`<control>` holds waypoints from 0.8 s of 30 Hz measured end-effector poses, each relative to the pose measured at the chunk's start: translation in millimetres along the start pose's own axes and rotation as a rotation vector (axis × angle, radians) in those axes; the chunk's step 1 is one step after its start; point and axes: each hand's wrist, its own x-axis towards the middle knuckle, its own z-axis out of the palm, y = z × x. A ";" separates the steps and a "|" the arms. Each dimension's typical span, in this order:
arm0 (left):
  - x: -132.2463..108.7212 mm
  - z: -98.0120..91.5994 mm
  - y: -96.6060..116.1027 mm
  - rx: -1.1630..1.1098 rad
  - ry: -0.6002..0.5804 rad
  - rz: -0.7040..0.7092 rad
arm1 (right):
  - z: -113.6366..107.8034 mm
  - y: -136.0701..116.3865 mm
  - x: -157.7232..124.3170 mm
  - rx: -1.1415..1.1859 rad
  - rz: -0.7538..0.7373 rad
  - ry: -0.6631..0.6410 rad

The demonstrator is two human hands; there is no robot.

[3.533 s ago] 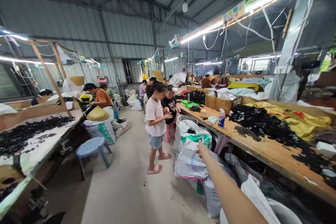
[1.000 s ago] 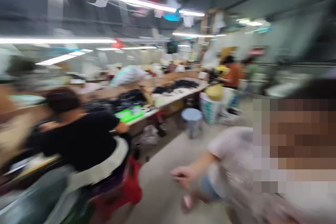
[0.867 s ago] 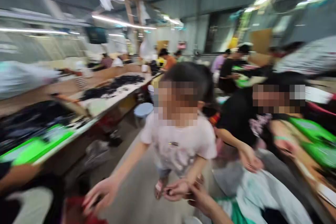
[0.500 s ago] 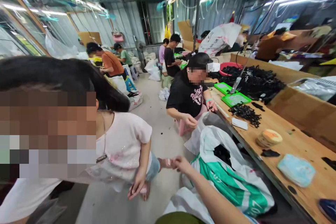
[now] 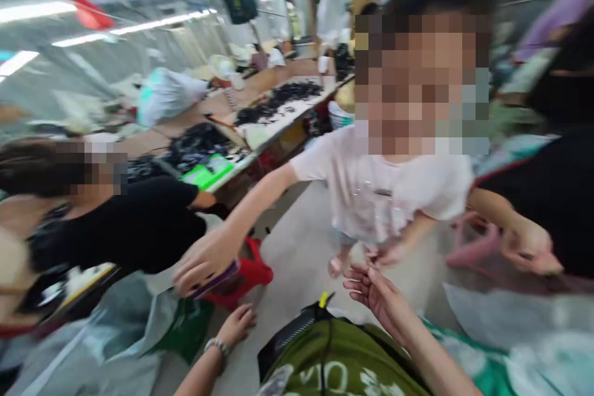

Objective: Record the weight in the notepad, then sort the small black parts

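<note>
My left hand [image 5: 237, 325], with a metal-banded watch [image 5: 218, 345] at the wrist, hangs low over the floor. Its fingers are loosely bent and no thing shows in them. My right hand [image 5: 377, 298] is held out palm up, its fingers apart and slightly curled. Just beyond its fingertips is the hand [image 5: 390, 253] of a person in a pale pink shirt [image 5: 394, 195]. A small pale thing [image 5: 358, 253] shows there, too blurred to name. That person's other hand [image 5: 208, 263] grips a purple flat thing [image 5: 220, 278], partly hidden, above my left hand.
A red stool [image 5: 260, 269] stands left of centre. Large sacks lie at the lower left [image 5: 125, 322] and lower right [image 5: 520, 337]. People in black sit on both sides. Black pieces [image 5: 283, 99] and a green tray [image 5: 211, 172] lie on the long workbench.
My view has swung far round to the right. The person in pink now faces me, one arm stretched across. My left hand has come into view, and my right hand shows palm up.
</note>
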 end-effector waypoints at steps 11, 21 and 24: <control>-102.1 13.2 84.6 -0.481 -0.110 0.485 | 200.4 -3.9 -0.8 -0.431 -0.324 -0.425; -90.9 86.1 84.7 -0.531 -0.586 0.118 | 127.4 -12.2 -7.9 -0.376 -0.552 0.048; -82.8 107.5 70.9 -0.487 -0.552 0.091 | 63.5 -12.8 -17.5 -0.071 -0.390 0.232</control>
